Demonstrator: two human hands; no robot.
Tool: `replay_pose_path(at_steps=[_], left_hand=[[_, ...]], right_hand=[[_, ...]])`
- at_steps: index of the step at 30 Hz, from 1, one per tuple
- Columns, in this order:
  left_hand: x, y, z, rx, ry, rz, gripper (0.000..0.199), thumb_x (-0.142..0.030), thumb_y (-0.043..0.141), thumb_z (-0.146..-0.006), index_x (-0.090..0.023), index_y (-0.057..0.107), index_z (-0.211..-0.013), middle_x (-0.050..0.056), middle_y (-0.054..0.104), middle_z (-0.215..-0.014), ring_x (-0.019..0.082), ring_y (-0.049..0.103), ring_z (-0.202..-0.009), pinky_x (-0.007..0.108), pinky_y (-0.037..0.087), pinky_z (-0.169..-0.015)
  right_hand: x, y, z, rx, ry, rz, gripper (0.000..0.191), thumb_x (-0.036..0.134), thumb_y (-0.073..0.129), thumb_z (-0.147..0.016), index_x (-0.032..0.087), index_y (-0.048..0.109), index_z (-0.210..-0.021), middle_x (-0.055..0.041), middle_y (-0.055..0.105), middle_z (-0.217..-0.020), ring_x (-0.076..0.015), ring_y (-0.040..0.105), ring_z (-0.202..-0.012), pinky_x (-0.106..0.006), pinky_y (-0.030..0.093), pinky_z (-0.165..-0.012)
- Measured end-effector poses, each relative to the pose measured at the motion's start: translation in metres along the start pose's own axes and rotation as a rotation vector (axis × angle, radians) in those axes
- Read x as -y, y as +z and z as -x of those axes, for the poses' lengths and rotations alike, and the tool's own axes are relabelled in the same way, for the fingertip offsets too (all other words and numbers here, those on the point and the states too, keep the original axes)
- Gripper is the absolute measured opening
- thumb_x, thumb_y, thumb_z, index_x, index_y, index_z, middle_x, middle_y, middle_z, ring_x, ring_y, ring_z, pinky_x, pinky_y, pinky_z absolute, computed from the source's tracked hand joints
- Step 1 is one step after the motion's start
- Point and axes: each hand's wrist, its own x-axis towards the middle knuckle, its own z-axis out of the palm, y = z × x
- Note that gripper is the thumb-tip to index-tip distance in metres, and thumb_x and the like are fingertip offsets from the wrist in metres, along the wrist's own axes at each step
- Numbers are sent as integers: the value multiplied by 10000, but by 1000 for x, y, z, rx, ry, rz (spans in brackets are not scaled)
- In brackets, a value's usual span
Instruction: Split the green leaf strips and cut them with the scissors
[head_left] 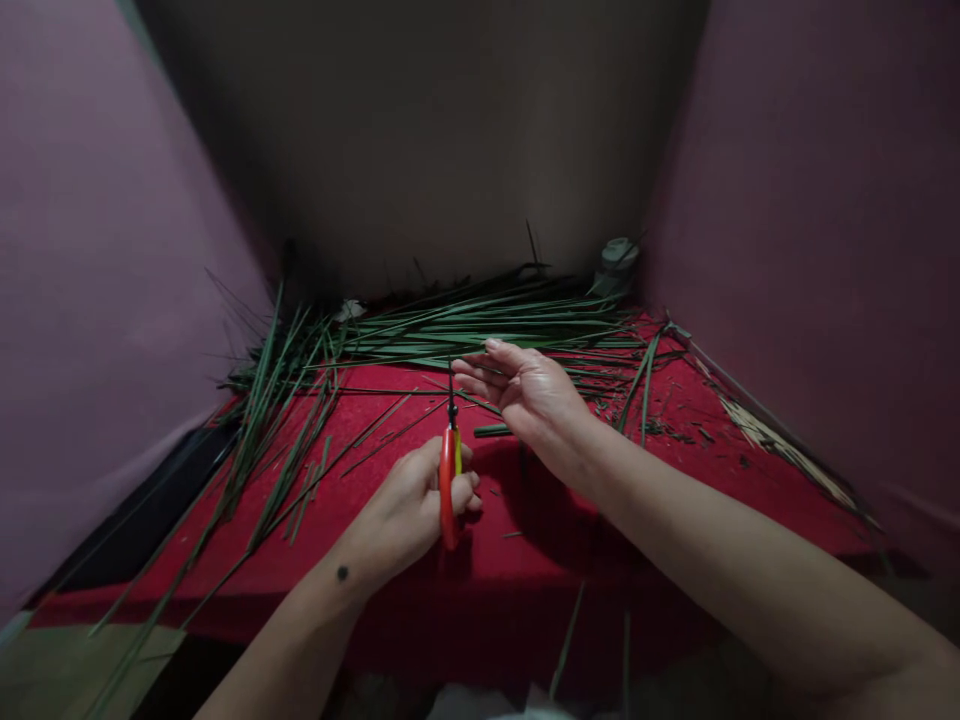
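Note:
My left hand is closed around a pair of scissors with orange and yellow handles. The dark blades point away from me, and their tips are close to the fingertips of my right hand. My right hand is turned partly palm up, its thumb and fingers pinching a thin green leaf strip that runs off to the left past the blades. I cannot tell whether the blades touch the strip. Beneath my right hand, a short bundle of cut green pieces lies on the red cloth.
Long green leaf strips lie across the back, with more heaped at the left, some hanging over the front edge. A pale container stands at the back right. Small clippings and pale sticks lie at the right. Pink walls flank both sides.

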Motion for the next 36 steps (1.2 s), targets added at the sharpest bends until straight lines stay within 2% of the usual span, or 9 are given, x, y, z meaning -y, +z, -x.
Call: replay_pose_path(at_steps=[9,12,17,20,22,25,30,33,36], left_hand=[[8,-2,-8,-37,6,16,217,-291,519,-794,-150,471,-951,82,675,-786,241,688,-701,316,526,-553],[7,-2,-8,-54,9,36,193,-309,520,-799,-161,466,-909,65,670,-760,225,682,-656,307,524,-532],[3,2,-5,-30,-18,103,217,-370,521,-808,-170,441,-840,28,640,-668,180,639,-539,261,489,-426],[4,1,-3,-48,-63,163,232,-377,525,-808,-162,451,-854,17,631,-637,165,620,-499,251,481,-398],[2,-4,-2,-83,-67,193,233,-365,534,-801,-155,461,-874,14,630,-630,164,616,-494,244,472,-386],[-4,-16,-5,-175,-35,211,237,-312,590,-760,-150,477,-892,13,645,-641,148,601,-473,207,418,-367],[-17,-28,-29,-324,85,325,271,-172,712,-636,-137,507,-810,-41,589,-574,61,504,-423,165,362,-403],[-20,-25,-51,-256,168,424,285,-168,747,-600,-129,528,-778,-40,571,-573,51,484,-432,163,339,-400],[-21,-22,-73,-221,134,584,283,-131,736,-590,-117,535,-789,-16,593,-586,54,485,-420,167,354,-399]], right_hand=[[-7,2,6,28,14,43,175,77,513,-805,144,541,-646,-37,645,-559,-188,682,-625,-394,555,-748],[-8,2,7,43,36,33,177,80,517,-806,151,542,-646,-28,646,-577,-173,674,-609,-393,554,-753],[-7,1,3,-14,43,74,165,63,516,-795,147,540,-655,-40,660,-608,-173,674,-616,-372,562,-740],[-3,-4,-2,5,14,205,165,43,513,-777,139,538,-645,-42,657,-594,-161,661,-571,-330,569,-666],[1,-10,-4,68,18,363,144,44,539,-750,131,544,-635,-52,659,-584,-167,656,-544,-314,565,-605],[9,-21,-3,211,117,616,80,67,573,-710,113,582,-646,-65,670,-594,-165,642,-510,-299,550,-557],[20,-30,3,388,136,907,72,54,582,-646,119,614,-643,-14,628,-516,-98,555,-412,-190,434,-431],[22,-32,6,480,152,974,75,109,583,-680,123,620,-617,-10,620,-504,-84,534,-400,-179,396,-418],[25,-35,6,522,187,1005,109,153,583,-711,128,629,-616,-15,631,-530,-91,547,-415,-191,413,-431]])
